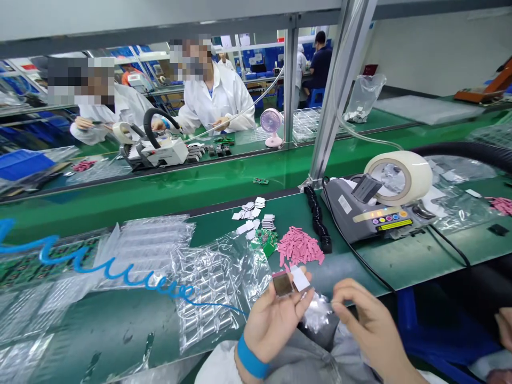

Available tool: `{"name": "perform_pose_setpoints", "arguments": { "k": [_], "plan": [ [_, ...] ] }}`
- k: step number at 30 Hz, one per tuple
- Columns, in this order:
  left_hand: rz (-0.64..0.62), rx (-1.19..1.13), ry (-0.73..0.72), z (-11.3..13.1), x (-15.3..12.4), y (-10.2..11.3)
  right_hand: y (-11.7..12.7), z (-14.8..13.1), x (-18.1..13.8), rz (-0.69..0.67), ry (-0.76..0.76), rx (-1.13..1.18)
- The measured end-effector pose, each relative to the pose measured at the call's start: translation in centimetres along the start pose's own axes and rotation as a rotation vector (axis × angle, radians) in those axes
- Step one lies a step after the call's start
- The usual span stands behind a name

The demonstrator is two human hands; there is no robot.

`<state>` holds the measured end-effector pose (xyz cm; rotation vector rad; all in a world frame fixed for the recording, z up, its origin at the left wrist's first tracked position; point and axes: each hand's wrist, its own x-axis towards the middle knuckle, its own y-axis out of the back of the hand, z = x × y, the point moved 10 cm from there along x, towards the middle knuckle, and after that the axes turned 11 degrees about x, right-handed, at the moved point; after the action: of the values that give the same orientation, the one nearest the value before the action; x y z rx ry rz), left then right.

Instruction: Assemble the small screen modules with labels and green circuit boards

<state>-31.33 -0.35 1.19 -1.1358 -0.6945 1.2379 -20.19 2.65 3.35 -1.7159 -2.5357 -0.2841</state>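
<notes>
My left hand (pixel 274 317), with a blue wrist strap, holds up a small square brown component (pixel 282 284) with a white tab (pixel 300 278) beside it, pinched between thumb and fingers. My right hand (pixel 366 314) is curled just right of it, fingertips pinched near the tab; what they grip is too small to make out. A crumpled clear bag (pixel 318 314) lies under both hands. A pile of pink strips (pixel 300 248) and a green circuit board (pixel 266 241) rest on the green bench just beyond.
A tape dispenser machine (pixel 376 210) with a large tape roll (pixel 400 176) stands at right. White pads (pixel 252 216) lie beyond the board. Clear plastic trays (pixel 160 250) and a blue coiled cord (pixel 104 269) lie left. Two people in white coats work across the conveyor (pixel 200 184).
</notes>
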Motion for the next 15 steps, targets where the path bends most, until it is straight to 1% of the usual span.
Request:
{"name": "perform_pose_setpoints", "arguments": {
  "k": [1, 2, 3, 5, 7, 8, 12, 15],
  "plan": [
    [-0.035, -0.001, -0.001, 0.2, 0.0, -0.3, -0.6, 1.8, -0.1, -0.044, -0.072, 0.028],
    [-0.072, 0.000, 0.002, 0.3, 0.0, -0.8, -0.9, 3.2, -0.1, -0.059, -0.121, 0.046],
    [-0.105, -0.001, 0.009, 0.2, -0.1, -1.2, -1.0, 4.3, 0.0, -0.048, -0.149, 0.056],
    [-0.148, -0.002, 0.040, -0.2, -0.1, -2.2, -0.5, 5.5, 0.5, 0.006, -0.186, 0.103],
    [-0.150, 0.001, 0.090, -1.0, 0.0, -2.9, -0.3, 5.4, 1.0, 0.012, -0.229, 0.217],
    [-0.143, 0.006, 0.113, -1.4, 0.0, -3.1, -0.4, 5.0, 1.3, -0.010, -0.251, 0.298],
    [-0.111, 0.021, 0.166, -2.5, 0.1, -3.4, -2.2, 2.5, 1.7, -0.181, -0.345, 0.643],
    [-0.096, 0.015, 0.167, -2.8, 0.1, -3.3, -3.6, 2.1, 1.5, -0.260, -0.405, 0.823]
  ]
}}
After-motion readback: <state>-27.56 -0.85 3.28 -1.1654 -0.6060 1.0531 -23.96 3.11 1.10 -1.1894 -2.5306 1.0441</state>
